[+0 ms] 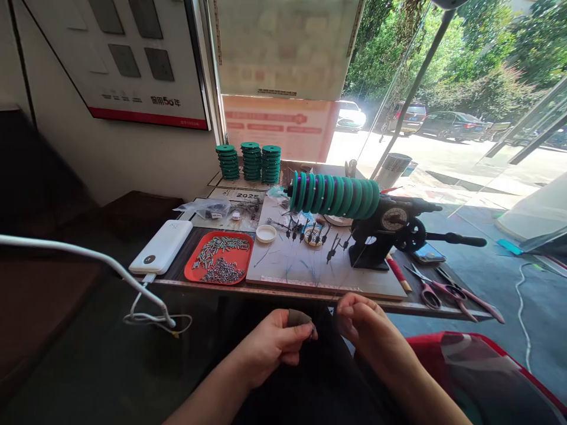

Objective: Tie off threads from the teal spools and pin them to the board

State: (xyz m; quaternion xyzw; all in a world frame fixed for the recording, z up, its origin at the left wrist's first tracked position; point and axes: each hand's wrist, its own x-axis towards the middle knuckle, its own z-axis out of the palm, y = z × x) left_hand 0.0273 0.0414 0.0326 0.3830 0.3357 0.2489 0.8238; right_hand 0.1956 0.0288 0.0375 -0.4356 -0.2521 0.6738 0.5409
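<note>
My left hand [283, 342], with a brown cover on its index finger, is closed in a pinch in front of the table edge. A small dark piece shows at its fingertips, too small to name. To its right, my right hand [361, 321] has thumb and fingers pressed together; what they hold, if anything, is too fine to make out. Beyond the hands lies a white board [283, 265] with black clips [332, 251] and thin wires on it. On the board's right stands a black hand-cranked winder [370, 245] carrying a row of green spools [334, 195].
A red tray [190, 271] of small metal parts sits left of the board, beside a white power bank [162, 248] with a cable. Pink-handled scissors [429, 295] lie at the right edge. Stacked green spools [251, 162] stand at the back. A white cap [266, 234] rests on the board.
</note>
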